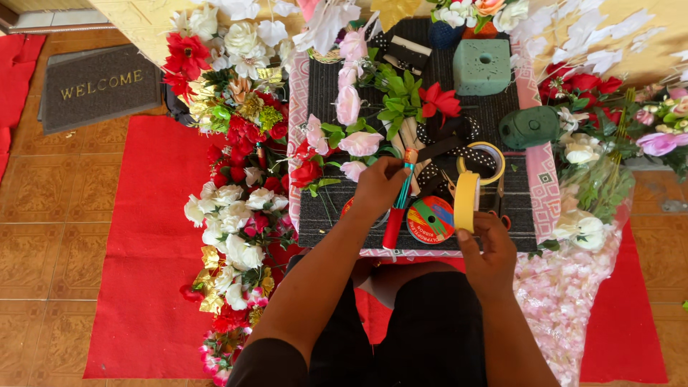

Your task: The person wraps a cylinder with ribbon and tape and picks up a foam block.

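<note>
My left hand (380, 183) grips a bundle of pale sticks and a green stem (406, 154) over the dark mat (330, 107), fingers closed around them. A red-handled tool (394, 226) lies under that hand, pointing toward me. My right hand (487, 251) holds a yellow roll of tape (466, 202) upright by its edge, just right of the left hand. A strip of black polka-dot ribbon (444, 147) runs between the bundle and a second tape ring (481, 159) lying flat on the mat. A red ribbon spool (430, 220) lies flat between my hands.
Artificial flowers are heaped on both sides: red and white blooms (240, 193) at left, red roses and white ones (595, 143) at right. Two green foam blocks (481, 66) (530, 127) sit at the mat's far right. A red carpet (143, 236) and a doormat (100, 86) cover the tiled floor.
</note>
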